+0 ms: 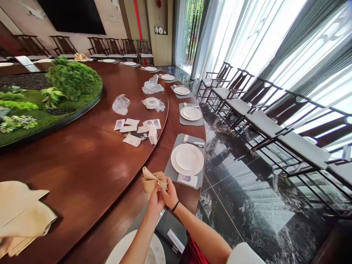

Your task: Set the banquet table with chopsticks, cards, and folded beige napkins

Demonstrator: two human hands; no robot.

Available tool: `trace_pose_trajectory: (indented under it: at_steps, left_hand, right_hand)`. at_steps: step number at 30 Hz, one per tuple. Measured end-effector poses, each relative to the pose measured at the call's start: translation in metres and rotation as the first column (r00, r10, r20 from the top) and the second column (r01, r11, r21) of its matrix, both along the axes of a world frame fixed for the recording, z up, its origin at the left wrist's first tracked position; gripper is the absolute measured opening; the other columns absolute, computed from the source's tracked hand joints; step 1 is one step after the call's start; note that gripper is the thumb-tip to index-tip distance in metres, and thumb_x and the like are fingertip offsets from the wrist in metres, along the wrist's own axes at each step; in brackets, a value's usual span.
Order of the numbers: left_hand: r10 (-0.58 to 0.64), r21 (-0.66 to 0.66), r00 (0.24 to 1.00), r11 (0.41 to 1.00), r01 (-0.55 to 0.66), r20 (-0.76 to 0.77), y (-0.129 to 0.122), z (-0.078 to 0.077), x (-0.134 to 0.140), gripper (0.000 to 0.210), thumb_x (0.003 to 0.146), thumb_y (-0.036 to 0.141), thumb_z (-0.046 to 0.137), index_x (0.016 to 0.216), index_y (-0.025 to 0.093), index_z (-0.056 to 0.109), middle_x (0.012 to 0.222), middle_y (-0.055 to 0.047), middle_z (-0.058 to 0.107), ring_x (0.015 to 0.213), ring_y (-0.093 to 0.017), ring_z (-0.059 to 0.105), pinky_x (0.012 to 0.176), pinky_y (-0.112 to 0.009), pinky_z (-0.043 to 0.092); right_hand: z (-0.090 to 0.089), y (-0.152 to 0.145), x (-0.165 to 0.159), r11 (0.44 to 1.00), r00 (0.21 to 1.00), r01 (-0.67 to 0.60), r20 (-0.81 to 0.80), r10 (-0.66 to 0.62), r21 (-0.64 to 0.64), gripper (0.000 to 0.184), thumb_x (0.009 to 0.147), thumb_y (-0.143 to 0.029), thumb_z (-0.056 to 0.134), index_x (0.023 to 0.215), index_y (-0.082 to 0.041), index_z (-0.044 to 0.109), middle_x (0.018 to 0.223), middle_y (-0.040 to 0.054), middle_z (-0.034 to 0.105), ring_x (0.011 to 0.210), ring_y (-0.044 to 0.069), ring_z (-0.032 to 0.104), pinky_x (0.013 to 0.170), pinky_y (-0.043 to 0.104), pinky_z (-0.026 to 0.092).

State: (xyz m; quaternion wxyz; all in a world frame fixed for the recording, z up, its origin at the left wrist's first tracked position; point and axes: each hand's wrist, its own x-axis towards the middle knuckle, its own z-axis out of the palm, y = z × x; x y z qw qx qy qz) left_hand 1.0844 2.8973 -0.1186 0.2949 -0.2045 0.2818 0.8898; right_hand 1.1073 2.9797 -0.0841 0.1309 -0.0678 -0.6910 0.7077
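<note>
The left hand [156, 197] and right hand [170, 193] pinch the napkin [149, 182] between them, its rolled tip pointing forward-left; the plate [189, 158] lies forward-right, nearer the right hand.

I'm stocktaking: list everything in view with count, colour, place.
Table: one, brown, centre
Garden: one, green, on table
Plates: many, white, table edge
Placemats: several, grey, under plates
Packets: several, white, on table
Plastic bags: three, clear, on table
Napkin stack: one, tan, near left
Chairs: many, dark, right and far
Curtains: several, white-grey, right
Screen: one, black, far wall
Held napkin: one, tan, between hands
Left hand, right hand: two, bare, on napkin
</note>
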Motion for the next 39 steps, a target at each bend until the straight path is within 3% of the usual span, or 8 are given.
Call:
trace_pose_trajectory:
  at_steps: [4,7,11,15,18,24,34,39]
  left_hand:
    - [-0.174,-0.118,0.978,0.98,0.16,-0.114,0.078,0.002,-0.045,0.043,0.072,0.042,0.074,0.109,0.025,0.061,0.112,-0.006,0.067,0.102,-0.023,0.062,0.076,-0.032,0.049]
    - [-0.385,-0.372,0.862,0.892,0.257,-0.33,0.122,0.0,-0.092,0.059,0.064,0.044,0.079,0.116,0.024,0.058,0.114,-0.008,0.066,0.104,-0.024,0.062,0.078,-0.032,0.047]
    - [-0.703,-0.74,0.5,0.652,0.168,-0.506,0.165,-0.013,-0.145,0.045,0.063,0.038,0.079,0.1,0.019,0.062,0.098,-0.006,0.068,0.092,-0.022,0.063,0.082,-0.033,0.046]
    - [-0.889,-0.9,0.145,0.42,-0.114,-0.433,0.182,-0.035,-0.176,0.012,0.074,0.029,0.066,0.083,0.021,0.066,0.087,-0.005,0.067,0.089,-0.022,0.059,0.083,-0.034,0.044]
    - [-0.943,-0.927,0.033,0.32,-0.196,-0.332,0.184,-0.052,-0.187,0.01,0.077,0.022,0.061,0.084,0.022,0.068,0.091,-0.007,0.065,0.094,-0.023,0.057,0.086,-0.034,0.043]
    - [-0.966,-0.956,0.056,0.24,-0.171,-0.252,0.189,-0.067,-0.193,0.019,0.082,0.025,0.055,0.091,0.024,0.071,0.1,-0.008,0.066,0.108,-0.025,0.053,0.098,-0.039,0.038]
    - [-0.891,-0.926,0.255,0.346,-0.153,-0.375,0.192,-0.053,-0.177,0.051,0.061,0.008,0.057,0.109,0.024,0.066,0.122,-0.01,0.061,0.13,-0.03,0.038,0.109,-0.048,0.027]
    - [-0.693,-0.839,0.474,0.432,-0.33,-0.543,0.1,-0.038,-0.13,0.054,0.062,0.005,0.053,0.11,0.028,0.065,0.12,-0.007,0.062,0.124,-0.029,0.042,0.106,-0.049,0.03]
  right_hand:
    - [0.008,0.139,-0.018,0.944,1.0,0.017,0.0,-0.018,0.328,0.022,0.091,-0.023,0.048,0.112,-0.019,0.048,0.101,0.0055,0.062,0.091,0.017,0.058,0.083,0.031,0.048]
    - [0.019,0.227,-0.033,0.752,0.993,-0.104,0.03,0.112,0.65,0.027,0.086,-0.014,0.05,0.113,-0.017,0.048,0.104,0.0082,0.059,0.097,0.02,0.054,0.086,0.035,0.046]
    - [0.013,0.278,-0.062,0.394,0.97,-0.233,0.184,0.158,0.889,0.033,0.082,-0.009,0.054,0.114,-0.016,0.05,0.106,0.0096,0.057,0.102,0.023,0.049,0.089,0.037,0.045]
    - [-0.022,0.278,-0.085,0.277,0.958,-0.283,0.259,0.12,0.918,0.027,0.086,-0.011,0.053,0.113,-0.016,0.053,0.106,0.0104,0.058,0.101,0.024,0.05,0.087,0.038,0.045]
    - [-0.041,0.271,-0.088,0.33,0.953,-0.303,0.285,0.103,0.894,0.036,0.085,-0.013,0.058,0.119,-0.019,0.053,0.112,0.0117,0.058,0.106,0.027,0.051,0.09,0.042,0.043]
    - [-0.031,0.274,-0.045,0.646,0.987,-0.093,0.155,-0.04,0.758,0.135,0.039,-0.053,0.09,0.148,-0.022,0.017,0.154,0.021,0.005,0.14,0.045,0.014,0.108,0.062,0.024]
    - [-0.025,0.228,0.061,0.783,0.982,-0.096,0.189,-0.028,0.615,0.083,0.074,-0.042,0.075,0.142,-0.026,0.03,0.152,0.0148,0.02,0.14,0.034,0.027,0.11,0.05,0.035]
    - [-0.053,0.186,0.069,0.717,0.991,-0.129,0.115,0.068,0.685,0.055,0.086,-0.025,0.057,0.138,-0.031,0.038,0.149,0.0105,0.03,0.136,0.031,0.036,0.107,0.046,0.042]
